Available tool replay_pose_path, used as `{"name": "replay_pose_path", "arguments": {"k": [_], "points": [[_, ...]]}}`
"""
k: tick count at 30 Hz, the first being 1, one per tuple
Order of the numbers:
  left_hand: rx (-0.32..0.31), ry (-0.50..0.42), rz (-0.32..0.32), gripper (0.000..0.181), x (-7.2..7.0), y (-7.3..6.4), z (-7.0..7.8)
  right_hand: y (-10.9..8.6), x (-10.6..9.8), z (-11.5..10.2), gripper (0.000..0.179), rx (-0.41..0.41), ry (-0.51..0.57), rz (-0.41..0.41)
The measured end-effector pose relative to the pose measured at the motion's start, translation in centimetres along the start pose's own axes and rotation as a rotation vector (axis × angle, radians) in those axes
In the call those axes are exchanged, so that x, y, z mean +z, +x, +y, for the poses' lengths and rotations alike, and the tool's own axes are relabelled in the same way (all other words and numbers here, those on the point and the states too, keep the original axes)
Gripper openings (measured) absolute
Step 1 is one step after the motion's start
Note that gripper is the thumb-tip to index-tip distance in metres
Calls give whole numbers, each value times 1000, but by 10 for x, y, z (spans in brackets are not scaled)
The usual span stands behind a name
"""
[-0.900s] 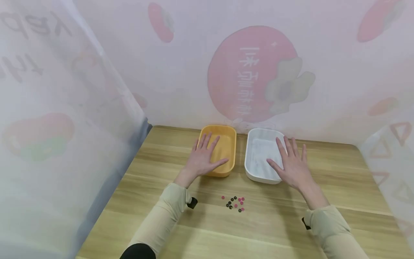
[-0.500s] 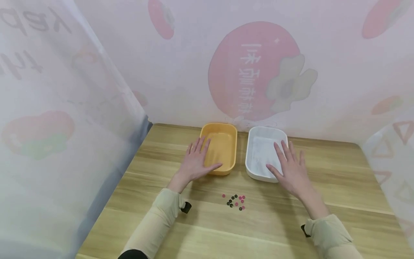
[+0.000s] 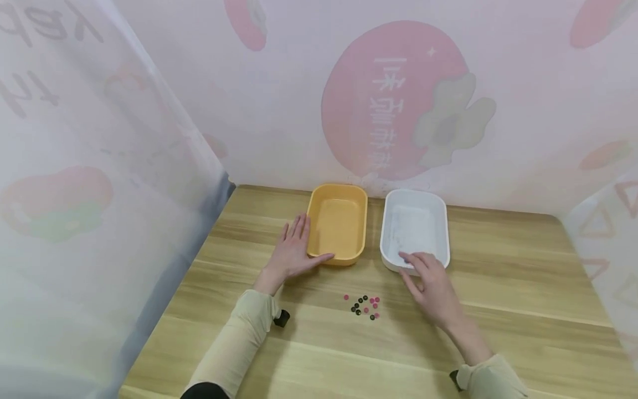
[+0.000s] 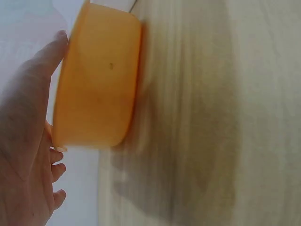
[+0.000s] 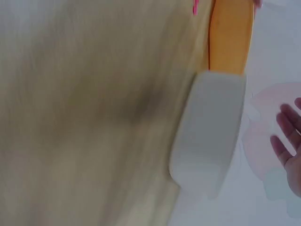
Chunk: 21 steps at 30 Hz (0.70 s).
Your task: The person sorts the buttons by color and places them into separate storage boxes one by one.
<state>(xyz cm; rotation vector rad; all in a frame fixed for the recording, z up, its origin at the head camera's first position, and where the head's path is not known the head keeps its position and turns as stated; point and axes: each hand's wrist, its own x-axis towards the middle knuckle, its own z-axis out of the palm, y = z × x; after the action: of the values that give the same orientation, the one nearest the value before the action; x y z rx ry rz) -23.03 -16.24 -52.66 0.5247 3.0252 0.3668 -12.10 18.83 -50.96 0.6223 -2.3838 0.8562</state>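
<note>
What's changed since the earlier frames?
The left hand shifted left to the rim of the yellow rectangular plastic tray. The right hand drew back and inward, fingers bending, over the near rim of the white rectangular plastic tray. No hold shows. Trays and small round pink and black pieces stayed put.

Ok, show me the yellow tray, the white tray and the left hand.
Yellow tray (image 3: 339, 224): head view, bare inner floor.
White tray (image 3: 417, 228): head view, bare inner floor.
Left hand (image 3: 291, 255): head view, back of the hand.
</note>
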Motion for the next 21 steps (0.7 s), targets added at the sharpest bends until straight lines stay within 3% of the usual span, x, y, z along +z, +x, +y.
{"name": "replay_pose_path", "arguments": {"k": [3, 6, 10, 14, 21], "points": [[-5, -12, -3, 131, 2, -2, -1, -8, 13, -8, 26, 75, 148, -47], [-10, -21, 6, 131, 3, -3, -2, -13, 23, -11, 17, 232, 303, -184], [-15, -14, 22, 131, 4, -4, -3, -17, 36, -6, 15, 411, 408, -371], [-21, -4, 20, 132, 3, -6, -5, -21, 45, 1, 13, 455, 452, -451], [-27, 0, 16, 131, 3, -10, -7, -24, 53, 5, 12, 461, 433, -489]]}}
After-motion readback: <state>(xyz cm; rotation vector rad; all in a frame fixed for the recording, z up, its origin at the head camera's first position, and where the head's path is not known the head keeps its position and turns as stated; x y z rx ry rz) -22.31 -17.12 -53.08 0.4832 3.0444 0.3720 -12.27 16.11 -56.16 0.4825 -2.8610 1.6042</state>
